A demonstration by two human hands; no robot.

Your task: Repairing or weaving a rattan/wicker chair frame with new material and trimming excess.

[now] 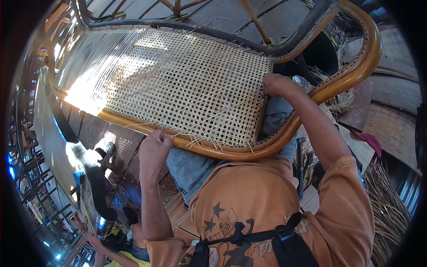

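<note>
A cane webbing panel (191, 84) stretches across a rattan furniture frame (213, 153) that lies over my lap. Its right part is woven into an open mesh; toward the left only parallel cane strands (89, 58) run across. My left hand (155, 149) is closed at the near rail, pinching a thin pointed metal tool (163, 124) that sticks up past the fingers. At the panel's right edge, my right hand (276, 85) is closed with its fingertips down against the webbing border. Whatever those fingertips hold is hidden. Short cane ends (204, 141) poke out along the near rail.
A bundle of loose cane strips (387, 209) lies at the lower right, with wooden boards (396, 98) above it. At the left stands another woven piece with a dark frame (95, 187). A co-worker's hand (91, 238) and arm show at the lower left.
</note>
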